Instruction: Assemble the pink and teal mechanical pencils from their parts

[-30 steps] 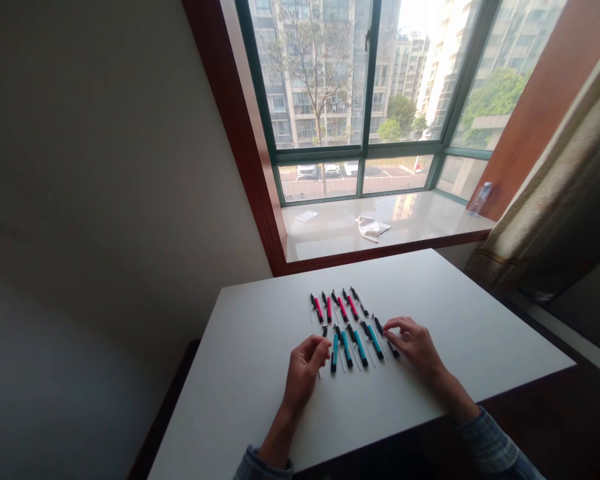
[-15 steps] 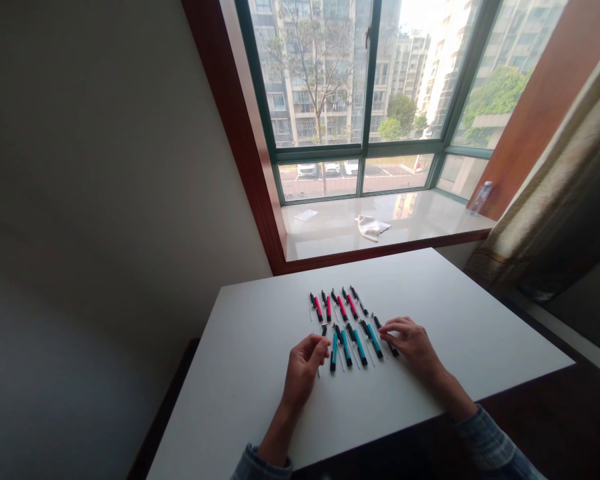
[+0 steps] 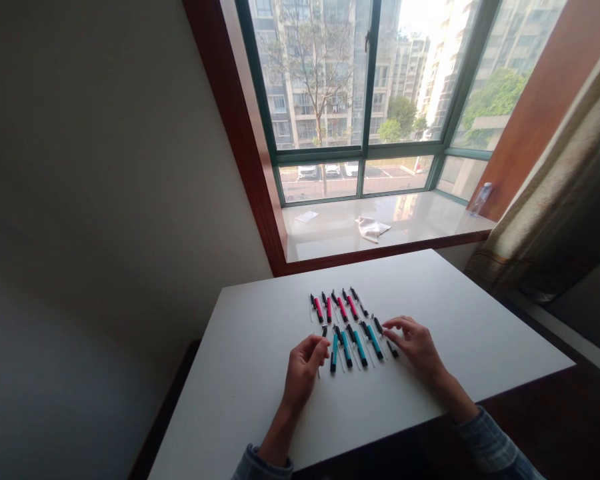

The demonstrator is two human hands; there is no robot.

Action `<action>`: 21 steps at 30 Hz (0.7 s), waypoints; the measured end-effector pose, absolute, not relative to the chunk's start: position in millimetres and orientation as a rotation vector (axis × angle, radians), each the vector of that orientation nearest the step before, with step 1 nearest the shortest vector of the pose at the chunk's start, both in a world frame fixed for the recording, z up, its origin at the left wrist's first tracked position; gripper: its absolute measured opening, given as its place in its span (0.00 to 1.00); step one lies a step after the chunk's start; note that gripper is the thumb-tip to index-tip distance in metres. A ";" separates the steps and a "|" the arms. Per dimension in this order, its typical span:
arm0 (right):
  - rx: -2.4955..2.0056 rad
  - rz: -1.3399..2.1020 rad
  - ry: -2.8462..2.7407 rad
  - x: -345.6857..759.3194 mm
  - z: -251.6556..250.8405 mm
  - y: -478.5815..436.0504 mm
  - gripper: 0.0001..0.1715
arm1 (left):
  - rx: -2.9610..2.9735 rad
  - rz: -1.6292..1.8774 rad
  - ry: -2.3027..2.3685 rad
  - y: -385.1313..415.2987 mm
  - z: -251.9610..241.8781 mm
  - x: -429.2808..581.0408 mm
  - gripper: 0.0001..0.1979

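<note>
Left hand (image 3: 304,370), lower centre of frame: fingers curled together, tips at the left end of the lower row. Any pinch cannot be confirmed, as the fingers hide what lies between them. Right hand (image 3: 417,347), right of centre: fingers loosely spread and arched, no visible grip, tips just beside a slim black pen (image 3: 378,325) whose middle is hidden beneath them.

Layout on the white table (image 3: 260,373), centre of frame: two slanted rows, pens side by side, not touching. Upper row: four pink-barrelled pens with black ends (image 3: 342,308), then one slim dark pen (image 3: 363,307) at the right end. Lower row: four teal-barrelled pens with black ends (image 3: 360,347), the slim black pen at the right end, and a short dark piece (image 3: 324,330) at the left end, just above the left hand. Thin pale strips (image 3: 339,357) lie along the pens; material unclear. Status: nine or more items in place, both row ends occupied, the lower row's ends at the hands.

Beyond the table: a pale stone windowsill (image 3: 330,240) carries a crumpled white cloth (image 3: 373,228), a small paper sheet (image 3: 306,216) and a clear plastic bottle (image 3: 481,199), upper right.
</note>
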State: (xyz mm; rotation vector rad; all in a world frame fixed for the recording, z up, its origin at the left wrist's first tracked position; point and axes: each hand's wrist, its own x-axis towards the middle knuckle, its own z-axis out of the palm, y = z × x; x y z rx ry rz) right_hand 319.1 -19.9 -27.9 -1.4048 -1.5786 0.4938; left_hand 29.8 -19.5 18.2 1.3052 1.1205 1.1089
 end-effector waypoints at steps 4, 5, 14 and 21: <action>-1.436 0.427 -1.357 319.7 -22.3 -26.4 0.30 | 1.281 1.194 1.145 -19.3 18.9 31.3 0.22; -1.434 0.437 -1.311 319.5 -21.1 -27.6 0.33 | 1.267 1.237 1.166 -18.2 18.2 30.5 0.25; -1.207 0.603 -1.370 297.3 -1.0 -16.2 0.32 | 1.032 1.519 1.155 36.7 36.1 1.5 0.30; -1.211 0.506 -1.712 246.5 50.7 26.8 0.25 | 1.235 1.582 1.360 106.0 38.2 -15.3 0.27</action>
